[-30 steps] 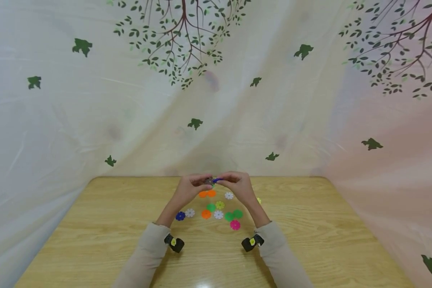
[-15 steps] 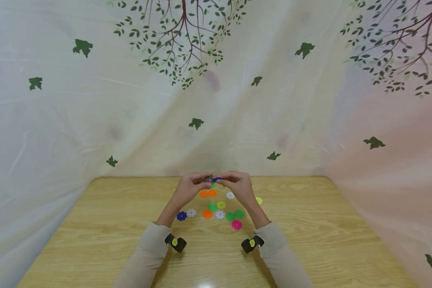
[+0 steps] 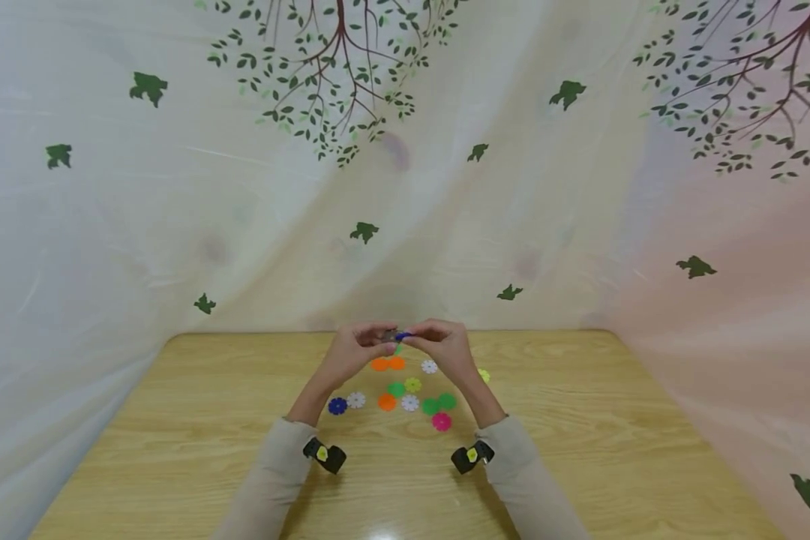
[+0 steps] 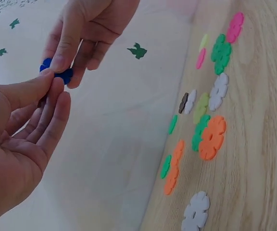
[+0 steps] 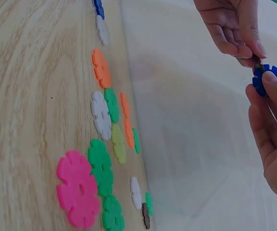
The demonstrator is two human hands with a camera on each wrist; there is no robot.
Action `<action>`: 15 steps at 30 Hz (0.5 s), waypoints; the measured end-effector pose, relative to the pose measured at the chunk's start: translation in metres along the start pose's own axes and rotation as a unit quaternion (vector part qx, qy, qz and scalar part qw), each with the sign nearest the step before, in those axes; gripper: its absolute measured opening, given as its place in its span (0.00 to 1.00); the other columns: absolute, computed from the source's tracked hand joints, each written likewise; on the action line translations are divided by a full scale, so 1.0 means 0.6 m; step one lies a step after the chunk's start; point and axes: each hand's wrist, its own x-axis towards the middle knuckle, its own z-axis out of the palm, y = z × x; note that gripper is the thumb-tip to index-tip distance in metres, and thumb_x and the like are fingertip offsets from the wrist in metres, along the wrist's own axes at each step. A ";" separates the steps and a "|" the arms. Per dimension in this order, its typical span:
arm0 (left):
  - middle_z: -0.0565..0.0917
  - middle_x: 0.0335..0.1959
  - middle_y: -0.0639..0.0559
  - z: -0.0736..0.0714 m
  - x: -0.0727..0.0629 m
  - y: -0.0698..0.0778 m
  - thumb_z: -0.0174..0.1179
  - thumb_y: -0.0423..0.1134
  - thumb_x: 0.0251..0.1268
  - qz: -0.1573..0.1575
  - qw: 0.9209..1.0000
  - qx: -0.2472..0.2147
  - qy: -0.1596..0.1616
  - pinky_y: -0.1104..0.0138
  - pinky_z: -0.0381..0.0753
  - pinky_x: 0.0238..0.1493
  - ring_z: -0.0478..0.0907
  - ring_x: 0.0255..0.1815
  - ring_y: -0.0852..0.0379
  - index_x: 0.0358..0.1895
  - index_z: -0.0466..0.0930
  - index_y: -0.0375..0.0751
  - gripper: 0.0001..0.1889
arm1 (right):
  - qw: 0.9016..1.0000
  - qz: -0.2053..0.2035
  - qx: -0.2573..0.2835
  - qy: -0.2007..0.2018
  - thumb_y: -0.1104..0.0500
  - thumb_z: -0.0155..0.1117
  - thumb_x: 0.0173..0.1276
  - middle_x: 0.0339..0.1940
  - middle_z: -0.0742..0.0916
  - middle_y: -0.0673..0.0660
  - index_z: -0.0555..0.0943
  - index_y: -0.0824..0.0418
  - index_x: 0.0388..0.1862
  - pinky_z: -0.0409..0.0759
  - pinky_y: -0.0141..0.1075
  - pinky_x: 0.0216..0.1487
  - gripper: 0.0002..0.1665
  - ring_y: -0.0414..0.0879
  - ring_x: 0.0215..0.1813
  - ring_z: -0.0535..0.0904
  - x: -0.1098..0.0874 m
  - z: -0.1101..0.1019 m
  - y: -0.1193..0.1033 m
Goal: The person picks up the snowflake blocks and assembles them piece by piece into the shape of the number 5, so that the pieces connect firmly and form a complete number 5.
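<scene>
Both hands are raised over the far part of the table, fingertips meeting. My right hand (image 3: 448,351) pinches a blue flower-shaped interlocking disc (image 5: 258,83) between thumb and fingers. My left hand (image 3: 348,358) pinches a brown disc of the same kind (image 3: 390,337), mostly hidden by its fingers. The blue disc's notched edge meets the brown one edge-on, at an angle; how deep the slots engage, I cannot tell. Beneath the hands lie two orange discs (image 3: 380,364) and a white one (image 3: 429,367).
Several more flat discs lie on the wooden table (image 3: 580,435): a blue one (image 3: 337,406), a pink one (image 3: 442,421), green ones (image 3: 446,401) and a yellow one (image 3: 412,384). A pale cloth backdrop (image 3: 277,247) with printed trees hangs behind the table.
The blue disc has shifted slightly left, overlapping the brown disc more in the head view. Both hands stay in nearly the same place; the loose discs have not moved.
</scene>
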 end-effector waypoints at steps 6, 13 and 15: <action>0.87 0.45 0.43 -0.017 -0.010 -0.009 0.68 0.35 0.68 -0.054 0.996 -0.061 -0.020 0.54 0.87 0.53 0.87 0.42 0.55 0.62 0.79 0.33 0.22 | 0.996 0.047 -0.060 -0.042 0.65 0.73 0.65 0.42 0.90 0.69 0.88 0.69 0.44 0.87 0.33 0.44 0.10 0.50 0.42 0.89 -0.001 0.001 -0.003; 0.84 0.41 0.52 -0.031 -0.003 -0.003 0.66 0.35 0.69 -0.068 0.994 -0.088 0.005 0.61 0.87 0.54 0.87 0.42 0.55 0.65 0.77 0.33 0.23 | 0.975 0.106 -0.130 -0.143 0.60 0.72 0.68 0.53 0.89 0.61 0.85 0.62 0.56 0.86 0.38 0.52 0.18 0.53 0.51 0.87 0.006 -0.050 -0.019; 0.84 0.40 0.52 -0.033 -0.002 -0.002 0.65 0.35 0.70 -0.069 0.993 -0.096 0.011 0.59 0.87 0.54 0.87 0.43 0.53 0.64 0.78 0.34 0.21 | 0.963 0.129 -0.137 -0.194 0.60 0.72 0.68 0.52 0.89 0.61 0.85 0.61 0.55 0.86 0.38 0.51 0.17 0.50 0.50 0.87 0.004 -0.063 -0.021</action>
